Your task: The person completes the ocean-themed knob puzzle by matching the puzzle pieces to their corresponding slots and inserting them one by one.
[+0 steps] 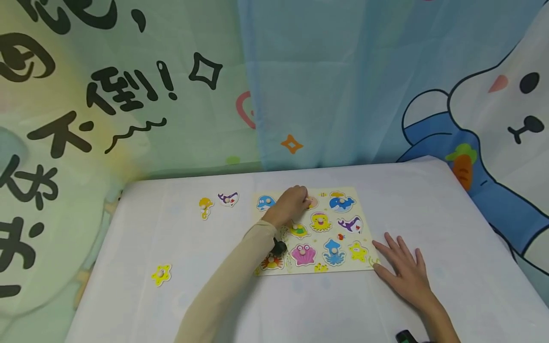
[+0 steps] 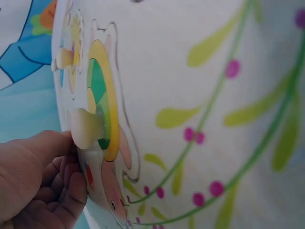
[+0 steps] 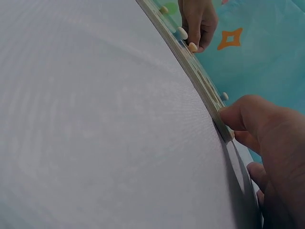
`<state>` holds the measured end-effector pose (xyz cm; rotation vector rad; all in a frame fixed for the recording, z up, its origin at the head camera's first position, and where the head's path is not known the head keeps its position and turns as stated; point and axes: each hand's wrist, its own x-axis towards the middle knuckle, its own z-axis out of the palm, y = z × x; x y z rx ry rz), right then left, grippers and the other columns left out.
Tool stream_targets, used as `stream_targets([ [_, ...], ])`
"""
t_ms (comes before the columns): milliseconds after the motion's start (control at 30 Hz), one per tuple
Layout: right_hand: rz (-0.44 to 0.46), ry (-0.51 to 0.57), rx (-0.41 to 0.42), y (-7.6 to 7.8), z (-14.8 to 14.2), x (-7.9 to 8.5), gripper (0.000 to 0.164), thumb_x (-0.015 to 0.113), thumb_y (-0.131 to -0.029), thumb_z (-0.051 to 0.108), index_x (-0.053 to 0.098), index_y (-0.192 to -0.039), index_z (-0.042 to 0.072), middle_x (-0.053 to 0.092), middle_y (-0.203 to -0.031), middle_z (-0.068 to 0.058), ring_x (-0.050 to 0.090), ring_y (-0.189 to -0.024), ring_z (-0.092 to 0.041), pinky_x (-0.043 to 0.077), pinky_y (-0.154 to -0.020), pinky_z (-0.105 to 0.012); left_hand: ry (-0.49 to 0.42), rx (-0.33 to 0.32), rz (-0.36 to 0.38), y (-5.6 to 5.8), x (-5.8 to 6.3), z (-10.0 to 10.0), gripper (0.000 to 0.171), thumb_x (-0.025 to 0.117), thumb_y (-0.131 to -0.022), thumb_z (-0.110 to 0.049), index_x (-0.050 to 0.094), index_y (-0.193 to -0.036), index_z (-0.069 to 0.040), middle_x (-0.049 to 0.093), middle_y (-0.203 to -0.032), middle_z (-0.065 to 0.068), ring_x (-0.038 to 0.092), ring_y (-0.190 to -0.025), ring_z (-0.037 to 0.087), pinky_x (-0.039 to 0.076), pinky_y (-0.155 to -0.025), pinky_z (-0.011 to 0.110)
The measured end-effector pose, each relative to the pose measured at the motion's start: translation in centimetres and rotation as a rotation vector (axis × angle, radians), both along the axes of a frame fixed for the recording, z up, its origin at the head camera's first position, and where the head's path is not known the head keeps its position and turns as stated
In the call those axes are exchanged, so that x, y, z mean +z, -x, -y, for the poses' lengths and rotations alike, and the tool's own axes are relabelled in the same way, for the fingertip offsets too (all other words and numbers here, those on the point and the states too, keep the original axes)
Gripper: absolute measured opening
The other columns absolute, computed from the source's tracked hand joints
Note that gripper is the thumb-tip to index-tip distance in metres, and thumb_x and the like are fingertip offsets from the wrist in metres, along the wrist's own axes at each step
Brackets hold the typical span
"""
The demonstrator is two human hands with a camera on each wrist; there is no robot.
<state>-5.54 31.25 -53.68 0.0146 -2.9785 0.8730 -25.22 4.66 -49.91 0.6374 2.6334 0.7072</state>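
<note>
A pale yellow puzzle board (image 1: 317, 242) lies on the white table, bearing sea-animal pieces with knobs. My left hand (image 1: 291, 205) reaches over its upper half, with curled fingertips at a pinkish puzzle piece (image 1: 312, 203) in the top row. That piece's knob is hidden in the head view. In the left wrist view, the curled fingers (image 2: 52, 183) are beyond the green turtle piece (image 2: 101, 102) and its knob. My right hand (image 1: 403, 271) lies spread at the lower right corner, thumb and forefinger touching the board's edge. The right wrist view shows the thumb (image 3: 243, 112) against that edge.
Left of the board lie a yellow seahorse-like piece (image 1: 205, 208), a purple shark piece (image 1: 228, 199) and a yellow star piece (image 1: 161, 275). A printed curtain (image 1: 317, 85) hangs behind the table. A dark object (image 1: 405, 336) is at the bottom edge near the right forearm.
</note>
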Motion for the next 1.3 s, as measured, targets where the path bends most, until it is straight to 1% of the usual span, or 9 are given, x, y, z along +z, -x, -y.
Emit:
stream_targets([
  [200,0.001,0.007,0.003,0.2,0.1,0.1,0.055,0.063,-0.088,0.035,0.052,-0.137,0.011,0.029,-0.155,-0.024,0.004,-0.15,-0.039,-0.016,-0.112,-0.066,0.113,-0.031,-0.089,-0.1,0.1,-0.2,0.023,0.047,-0.102,-0.028,0.056,-0.11,-0.008,0.057,-0.099,0.004,0.052,-0.087,0.015,0.046,-0.082,0.026],
  [400,0.012,0.002,0.007,0.2,0.1,0.2,0.055,0.062,-0.089,0.036,0.051,-0.138,0.011,0.028,-0.156,-0.024,0.003,-0.151,-0.039,-0.016,-0.112,-0.066,0.144,-0.049,-0.13,-0.7,0.4,-0.1,0.025,0.048,-0.102,-0.025,0.057,-0.119,-0.009,0.058,-0.105,0.005,0.052,-0.093,0.016,0.047,-0.086,0.028],
  [533,0.01,0.0,0.005,0.1,0.1,0.4,0.055,0.061,-0.089,0.036,0.051,-0.138,0.011,0.028,-0.156,-0.024,0.003,-0.151,-0.039,-0.016,-0.112,-0.065,0.163,-0.069,-0.152,-1.1,0.6,0.1,0.03,0.05,-0.101,-0.024,0.055,-0.126,-0.01,0.057,-0.11,0.005,0.051,-0.095,0.016,0.046,-0.087,0.027],
  [667,0.014,-0.004,0.002,0.1,0.1,0.3,0.055,0.062,-0.089,0.036,0.052,-0.137,0.011,0.029,-0.155,-0.025,0.003,-0.15,-0.04,-0.016,-0.112,-0.065,0.163,-0.066,-0.146,-1.4,0.7,0.2,0.031,0.051,-0.101,-0.024,0.055,-0.129,-0.011,0.057,-0.11,0.005,0.05,-0.095,0.016,0.046,-0.086,0.027],
  [900,0.012,-0.003,0.004,0.1,0.2,0.0,0.055,0.062,-0.089,0.036,0.052,-0.137,0.012,0.029,-0.156,-0.024,0.003,-0.151,-0.039,-0.017,-0.112,-0.065,0.125,-0.056,-0.13,-1.8,1.1,0.5,0.03,0.053,-0.099,-0.021,0.055,-0.128,-0.011,0.058,-0.107,0.005,0.049,-0.092,0.017,0.045,-0.082,0.026],
  [1000,0.012,-0.01,0.003,0.1,0.1,0.0,0.055,0.062,-0.089,0.036,0.052,-0.137,0.011,0.029,-0.155,-0.024,0.003,-0.151,-0.039,-0.016,-0.112,-0.066,0.108,-0.046,-0.106,-2.0,1.3,0.4,0.035,0.053,-0.099,-0.02,0.05,-0.133,-0.012,0.059,-0.112,0.006,0.051,-0.094,0.017,0.046,-0.084,0.025],
  [1067,0.014,-0.011,0.001,0.1,0.1,0.0,0.055,0.062,-0.089,0.036,0.052,-0.137,0.011,0.029,-0.155,-0.024,0.003,-0.151,-0.039,-0.016,-0.112,-0.066,0.102,-0.045,-0.104,-2.2,1.4,0.4,0.039,0.054,-0.099,-0.02,0.048,-0.136,-0.012,0.06,-0.115,0.006,0.053,-0.095,0.017,0.048,-0.086,0.027],
  [1167,0.019,-0.014,-0.004,0.1,0.1,0.0,0.056,0.062,-0.088,0.036,0.052,-0.137,0.012,0.029,-0.155,-0.024,0.003,-0.15,-0.039,-0.016,-0.112,-0.066,0.115,-0.05,-0.105,-2.5,1.5,0.4,0.044,0.055,-0.098,-0.021,0.044,-0.14,-0.013,0.06,-0.119,0.006,0.054,-0.097,0.016,0.049,-0.089,0.028],
  [1300,0.018,-0.017,-0.004,0.0,0.0,-0.2,0.055,0.062,-0.088,0.036,0.052,-0.137,0.012,0.029,-0.155,-0.024,0.004,-0.15,-0.039,-0.016,-0.112,-0.066,0.124,-0.071,-0.101,-2.8,1.6,0.6,0.042,0.055,-0.098,-0.021,0.045,-0.139,-0.014,0.059,-0.118,0.006,0.053,-0.097,0.017,0.048,-0.09,0.029],
])
